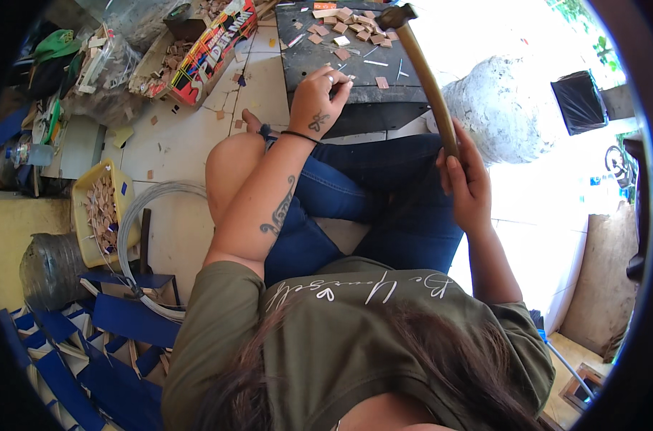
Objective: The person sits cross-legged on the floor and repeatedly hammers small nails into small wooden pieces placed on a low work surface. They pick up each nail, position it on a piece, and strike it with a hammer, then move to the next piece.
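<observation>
My right hand [470, 179] is wrapped round the lower end of the wooden handle of a hammer [428, 79]. The hammer stands raised, its dark metal head beyond the low table's right side. Over the near edge of that dark low table [305, 63], my left hand [322, 99] is closed in a pinch. A tiny pale bit shows at its fingertips, too small to name. Small square wooden pieces [351, 27] lie heaped at the table's far end. A single square piece [382, 82] and several thin pale sticks [375, 62] lie to the right of my left hand.
A printed red and black box [215, 54] with wooden bits stands at the far left. Nearer are a yellow basket [82, 237] of small wood pieces, a coil of wire [129, 244] and blue-covered wooden frames [118, 359]. A large whitish wrapped bundle [502, 108] stands right of the table.
</observation>
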Available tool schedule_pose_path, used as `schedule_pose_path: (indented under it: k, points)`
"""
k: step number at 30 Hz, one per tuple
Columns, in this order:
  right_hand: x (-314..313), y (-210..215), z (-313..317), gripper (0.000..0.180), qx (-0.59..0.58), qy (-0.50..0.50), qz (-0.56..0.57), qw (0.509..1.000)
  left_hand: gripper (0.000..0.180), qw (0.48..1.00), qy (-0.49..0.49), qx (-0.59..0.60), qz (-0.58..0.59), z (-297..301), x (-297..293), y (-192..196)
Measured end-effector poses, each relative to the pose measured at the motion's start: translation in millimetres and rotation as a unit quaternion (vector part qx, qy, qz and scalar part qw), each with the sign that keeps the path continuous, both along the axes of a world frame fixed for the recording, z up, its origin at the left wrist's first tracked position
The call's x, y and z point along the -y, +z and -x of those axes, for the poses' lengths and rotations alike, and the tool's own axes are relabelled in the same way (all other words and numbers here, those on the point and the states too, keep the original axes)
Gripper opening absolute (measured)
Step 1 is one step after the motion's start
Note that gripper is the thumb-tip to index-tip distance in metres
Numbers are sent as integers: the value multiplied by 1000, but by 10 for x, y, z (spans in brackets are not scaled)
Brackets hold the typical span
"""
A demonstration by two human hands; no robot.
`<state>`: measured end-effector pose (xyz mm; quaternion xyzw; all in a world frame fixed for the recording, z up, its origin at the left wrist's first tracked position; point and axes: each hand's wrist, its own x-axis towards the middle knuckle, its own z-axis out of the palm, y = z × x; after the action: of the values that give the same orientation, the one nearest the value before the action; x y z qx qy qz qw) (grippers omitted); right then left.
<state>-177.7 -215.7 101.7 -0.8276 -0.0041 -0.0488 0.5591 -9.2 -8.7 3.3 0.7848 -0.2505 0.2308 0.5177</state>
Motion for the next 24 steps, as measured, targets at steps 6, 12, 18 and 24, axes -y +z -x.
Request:
schedule_pose_path:
  k: [6, 12, 18, 24]
  points:
    - [55, -16, -80, 44, -141, 27, -179, 973, 9, 946, 129, 156, -254, -1, -116, 99]
    - [-1, -281, -60, 45, -82, -23, -17, 996, 27, 977, 72, 35, -196, 38, -141, 66]
    - [17, -392, -23, 44, -68, -27, 129, 989, 10, 985, 40, 28, -168, 29, -252, 50]
    - [-83, -370, 11, 47, 56, 0, 249, 967, 7, 987, 10, 25, -159, 7, -220, 32]
